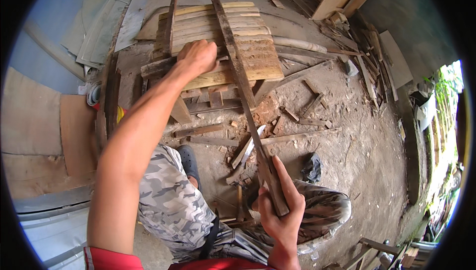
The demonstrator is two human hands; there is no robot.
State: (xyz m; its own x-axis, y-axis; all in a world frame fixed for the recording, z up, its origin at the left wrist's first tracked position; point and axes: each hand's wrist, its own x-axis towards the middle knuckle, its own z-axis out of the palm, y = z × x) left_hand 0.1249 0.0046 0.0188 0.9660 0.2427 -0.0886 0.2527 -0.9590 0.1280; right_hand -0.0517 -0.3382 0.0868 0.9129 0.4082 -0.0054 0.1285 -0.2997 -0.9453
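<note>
Wooden bar point(271, 180): gripped by right hand point(283, 218), lower centre | left hand point(197, 56): clenched, upper centre; contents cannot be told

The held piece point(272, 188) looks like matt brown wood, and the long dark bar point(229, 37) like rough, weathered timber. Pale wooden slats point(193, 23) show a dry, unvarnished finish; the broad board point(255, 54) among them is coarse and rough-grained. The blade point(249, 151) appears to be bright metal. The trousers point(166, 200) are matt cloth, the crumpled black bag point(312, 167) slightly glossy plastic, the floor point(367, 171) rough and dusty
</note>
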